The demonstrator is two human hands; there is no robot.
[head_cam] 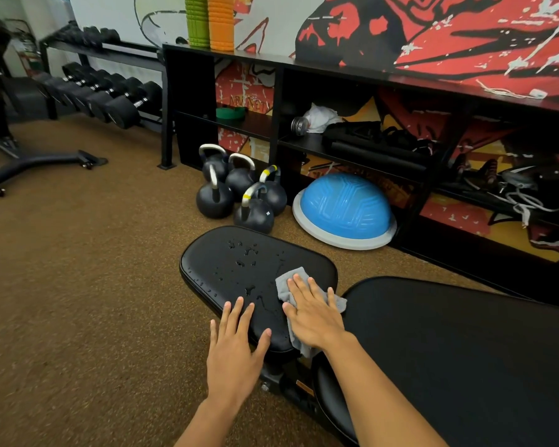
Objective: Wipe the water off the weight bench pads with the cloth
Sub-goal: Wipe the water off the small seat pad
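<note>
The black seat pad of the weight bench lies in front of me, with water drops scattered over its middle and far part. The larger black back pad stretches off to the right. My right hand lies flat, fingers spread, pressing a grey cloth onto the right near part of the seat pad. The cloth sticks out past my fingertips and under my wrist. My left hand rests flat and open on the near left edge of the seat pad, holding nothing.
Several black kettlebells and a blue balance dome sit on the brown floor just beyond the seat pad. A black shelf unit with gear runs along the wall. A dumbbell rack stands at the back left. Another machine's base lies far left.
</note>
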